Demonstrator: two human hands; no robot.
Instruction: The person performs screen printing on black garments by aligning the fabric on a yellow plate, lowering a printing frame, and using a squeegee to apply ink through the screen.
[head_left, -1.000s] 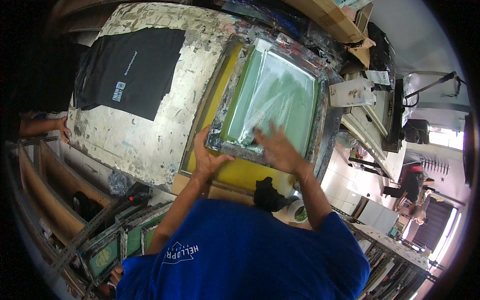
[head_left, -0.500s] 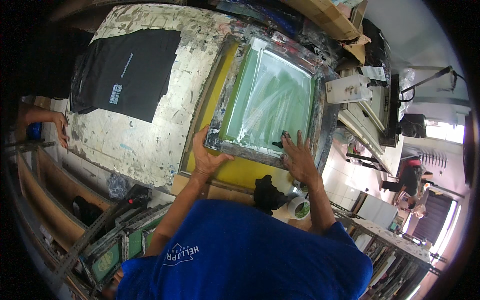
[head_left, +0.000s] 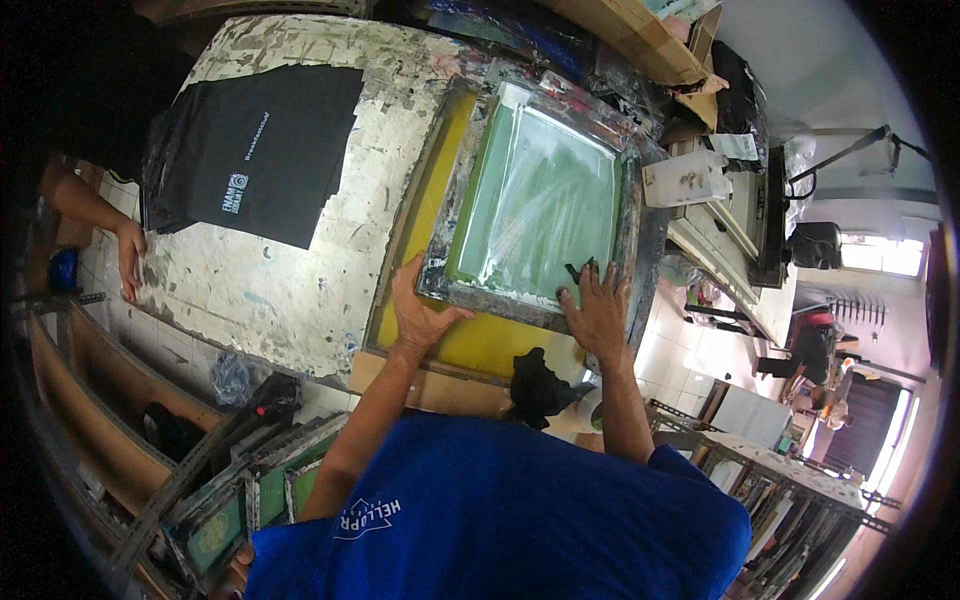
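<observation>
A screen-printing frame [head_left: 500, 297] with green mesh [head_left: 540, 200] lies on a larger yellow-meshed screen [head_left: 455, 340]. Streaks of whitish wet film cross the green mesh. My left hand [head_left: 422, 312] grips the near left corner of the upper frame, thumb along its near rim and fingers at its side. Over the near right part of the mesh, my right hand [head_left: 598, 315] presses down with a small black rag [head_left: 577, 270] showing at its fingertips. A crumpled black cloth [head_left: 540, 388] lies near my body, beside a pale cup [head_left: 590, 410] partly hidden by my right forearm.
Printed black bags [head_left: 270, 150] lie on the paint-stained table [head_left: 270, 285]. At the far left, another person's hand [head_left: 130, 260] rests at the table edge. A white plastic container [head_left: 690, 180] stands to the right. Wooden shelving [head_left: 130, 370] and stored screens [head_left: 250, 500] are at lower left.
My right hand and the black rag have shifted slightly on the mesh. My left hand stays at the frame corner. The whole view has tilted a little.
</observation>
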